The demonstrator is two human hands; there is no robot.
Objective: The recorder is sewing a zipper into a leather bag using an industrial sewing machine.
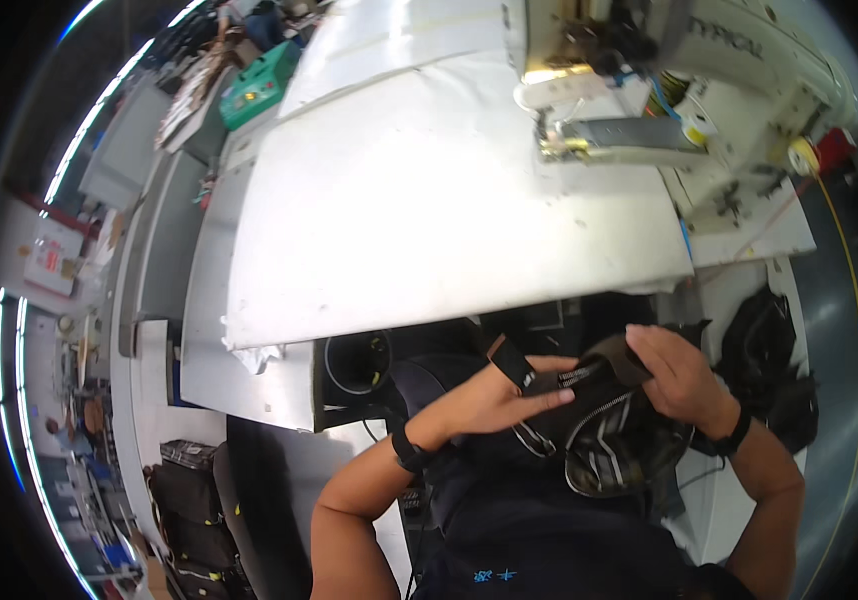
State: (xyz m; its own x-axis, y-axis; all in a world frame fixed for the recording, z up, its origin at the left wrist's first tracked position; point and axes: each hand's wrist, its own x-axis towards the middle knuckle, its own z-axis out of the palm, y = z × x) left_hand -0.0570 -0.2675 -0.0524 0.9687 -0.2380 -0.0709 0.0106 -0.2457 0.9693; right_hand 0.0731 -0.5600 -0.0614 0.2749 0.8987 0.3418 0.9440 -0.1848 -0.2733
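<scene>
A dark bag (pixel 614 450) with silver zippers and pale stripes hangs in front of my body, below the table's near edge. My left hand (pixel 494 398) pinches its left edge by a zipper end, thumb and fingers stretched along the fabric. My right hand (pixel 677 375) grips the bag's upper right part, where a brownish-black fold (pixel 617 362) bends over. Its fingertips point up and left, and the bag covers part of the thumb. Across the back of my left hand lies a black band (pixel 511 362). Both wrists wear dark bands.
A white worktable (pixel 429 200) spreads ahead, with a large sewing machine (pixel 629 130) at its far right. Black bags (pixel 764 350) lie to my right; more dark bags (pixel 194 510) are stacked at lower left. A green box (pixel 259 85) stands far left. A round dark bin (pixel 357 362) sits under the table.
</scene>
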